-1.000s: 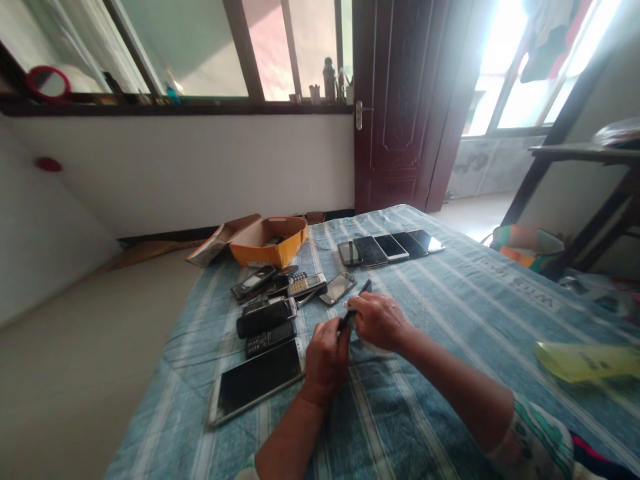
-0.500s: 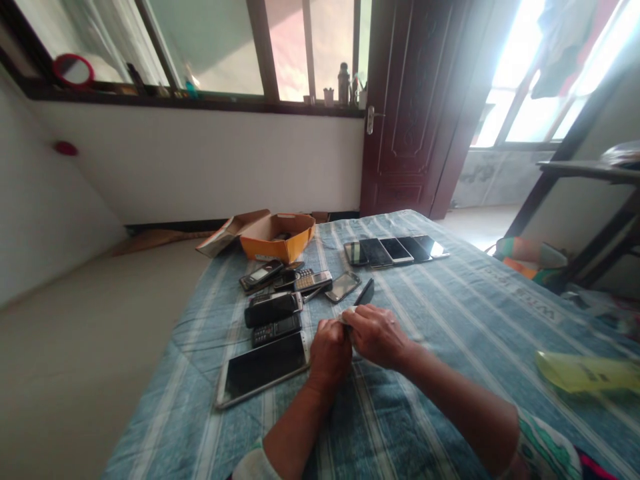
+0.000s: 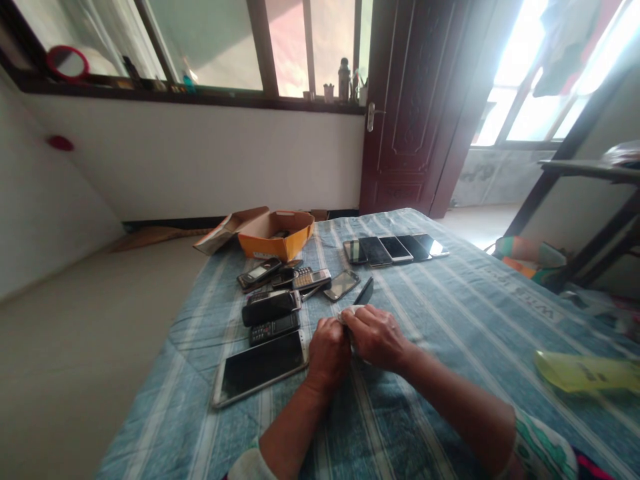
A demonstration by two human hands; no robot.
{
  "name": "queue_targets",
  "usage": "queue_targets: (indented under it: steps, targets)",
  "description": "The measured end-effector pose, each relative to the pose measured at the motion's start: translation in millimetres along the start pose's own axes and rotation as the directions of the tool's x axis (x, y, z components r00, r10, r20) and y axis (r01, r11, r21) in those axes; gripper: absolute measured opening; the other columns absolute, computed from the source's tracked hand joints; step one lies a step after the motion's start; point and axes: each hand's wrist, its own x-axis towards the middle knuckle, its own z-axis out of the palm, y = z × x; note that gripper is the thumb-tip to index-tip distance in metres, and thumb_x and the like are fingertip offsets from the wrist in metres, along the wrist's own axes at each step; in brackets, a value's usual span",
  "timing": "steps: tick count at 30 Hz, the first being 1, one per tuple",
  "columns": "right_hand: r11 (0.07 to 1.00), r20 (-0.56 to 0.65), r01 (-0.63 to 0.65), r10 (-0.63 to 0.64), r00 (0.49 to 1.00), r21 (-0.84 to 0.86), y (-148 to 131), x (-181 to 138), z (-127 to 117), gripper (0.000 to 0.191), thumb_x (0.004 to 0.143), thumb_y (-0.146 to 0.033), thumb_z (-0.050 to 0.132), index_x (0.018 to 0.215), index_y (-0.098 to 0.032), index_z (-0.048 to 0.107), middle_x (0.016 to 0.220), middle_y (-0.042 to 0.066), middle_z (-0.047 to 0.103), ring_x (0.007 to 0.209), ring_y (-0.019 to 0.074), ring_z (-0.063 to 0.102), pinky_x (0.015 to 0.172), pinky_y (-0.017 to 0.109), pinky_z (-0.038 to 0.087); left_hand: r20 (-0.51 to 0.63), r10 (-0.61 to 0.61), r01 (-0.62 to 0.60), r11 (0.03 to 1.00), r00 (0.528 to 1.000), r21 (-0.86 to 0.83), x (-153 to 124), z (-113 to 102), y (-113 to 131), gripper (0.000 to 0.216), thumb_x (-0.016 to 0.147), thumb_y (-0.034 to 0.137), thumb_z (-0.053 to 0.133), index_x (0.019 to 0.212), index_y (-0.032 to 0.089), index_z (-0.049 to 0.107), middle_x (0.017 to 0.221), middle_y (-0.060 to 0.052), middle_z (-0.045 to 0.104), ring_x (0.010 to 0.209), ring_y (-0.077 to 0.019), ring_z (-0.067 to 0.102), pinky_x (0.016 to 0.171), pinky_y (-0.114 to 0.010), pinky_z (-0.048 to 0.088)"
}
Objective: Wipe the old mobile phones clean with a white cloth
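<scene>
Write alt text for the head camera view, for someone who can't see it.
A person's left hand and right hand meet over a blue striped cloth, gripping a dark phone with something white between them. Left of them lie a large phone and a pile of old keypad phones; farther back, an orange box and a row of smartphones.

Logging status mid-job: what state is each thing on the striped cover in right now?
dark phone: held up, tilted.
white cloth: bunched between the hands.
left hand: closed on the phone's near end.
right hand: closed, pressing the cloth to it.
orange box: open, lid off beside it.
large smartphone: flat, face up, screen off.
row of smartphones: flat, face up, screens off.
keypad phones: heaped loosely.
</scene>
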Motion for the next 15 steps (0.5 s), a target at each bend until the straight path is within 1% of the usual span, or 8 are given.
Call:
queue_targets:
  steps: [3, 5, 6, 9, 11, 13, 15]
  targets:
    - [0.995, -0.017, -0.095, 0.094, 0.995, -0.033, 12.0, 3.3, 1.2, 0.024, 0.086, -0.013, 0.042, 0.1, -0.016, 0.062, 0.074, 0.004, 0.061, 0.069, 0.0158, 0.053, 0.061, 0.026, 0.034, -0.005, -0.025, 0.025, 1.0, 1.0, 0.009, 0.2, -2.0, 1.5, 0.021, 0.087, 0.017, 0.044, 0.067, 0.019, 0.051, 0.065, -0.004, 0.059, 0.067, -0.0201, 0.055, 0.06, -0.03, 0.044]
    - [0.989, -0.024, -0.143, 0.142, 0.989, -0.033, 15.4, 3.6, 1.6, 0.025, 0.085, -0.01, 0.042, 0.098, -0.016, 0.062, 0.074, 0.004, 0.061, 0.069, 0.0153, 0.053, 0.061, 0.026, 0.033, -0.003, -0.028, 0.028, 0.999, 1.0, 0.016, -0.1, -1.9, 1.6, 0.021, 0.087, 0.019, 0.045, 0.066, 0.019, 0.05, 0.064, -0.004, 0.058, 0.067, -0.0202, 0.055, 0.059, -0.03, 0.043]
    - [0.991, -0.023, -0.131, 0.131, 0.991, -0.018, 14.0, 2.7, 1.5, 0.024, 0.085, -0.01, 0.043, 0.098, -0.017, 0.062, 0.075, 0.003, 0.061, 0.069, 0.0151, 0.053, 0.061, 0.026, 0.034, 0.001, -0.02, 0.02, 1.0, 1.0, 0.02, -0.2, -1.4, 1.3, 0.02, 0.086, 0.018, 0.044, 0.067, 0.019, 0.051, 0.065, -0.004, 0.058, 0.067, -0.0202, 0.055, 0.059, -0.03, 0.043]
    - [0.999, -0.015, -0.02, 0.021, 1.0, 0.034, 1.8, -1.8, 0.6, 0.019, 0.086, -0.014, 0.045, 0.096, -0.017, 0.061, 0.075, 0.003, 0.06, 0.068, 0.0152, 0.052, 0.062, 0.026, 0.035, 0.01, 0.014, -0.014, 0.999, 1.0, 0.03, -0.2, 0.5, -0.1, 0.018, 0.083, 0.009, 0.042, 0.073, 0.018, 0.055, 0.069, -0.005, 0.061, 0.068, -0.0197, 0.056, 0.064, -0.031, 0.046]
    - [0.999, -0.008, 0.022, -0.021, 1.0, 0.043, -4.5, -2.8, 0.3, 0.017, 0.087, -0.016, 0.045, 0.096, -0.016, 0.06, 0.076, 0.004, 0.06, 0.069, 0.0157, 0.052, 0.063, 0.027, 0.035, 0.008, 0.03, -0.03, 0.999, 1.0, 0.023, 0.2, 0.5, -0.5, 0.018, 0.081, 0.006, 0.042, 0.077, 0.017, 0.056, 0.071, -0.005, 0.062, 0.068, -0.0193, 0.057, 0.067, -0.032, 0.047]
    - [1.0, 0.007, -0.006, 0.006, 1.0, 0.018, -2.6, -0.3, 1.0, 0.018, 0.087, -0.016, 0.045, 0.095, -0.017, 0.061, 0.076, 0.004, 0.06, 0.07, 0.0159, 0.052, 0.063, 0.026, 0.035, -0.003, 0.021, -0.021, 1.0, 1.0, 0.013, 0.9, -0.8, 0.0, 0.018, 0.082, 0.007, 0.043, 0.075, 0.018, 0.055, 0.07, -0.005, 0.062, 0.069, -0.0194, 0.057, 0.067, -0.032, 0.047]
    - [0.996, 0.025, -0.086, 0.087, 0.996, -0.025, 6.5, 4.5, 2.5, 0.019, 0.087, -0.013, 0.044, 0.094, -0.017, 0.061, 0.075, 0.004, 0.061, 0.07, 0.0157, 0.052, 0.062, 0.026, 0.034, -0.007, -0.002, 0.002, 1.0, 1.0, 0.007, 1.2, -2.6, 1.1, 0.017, 0.084, 0.012, 0.044, 0.071, 0.019, 0.053, 0.068, -0.004, 0.061, 0.068, -0.0196, 0.057, 0.063, -0.03, 0.046]
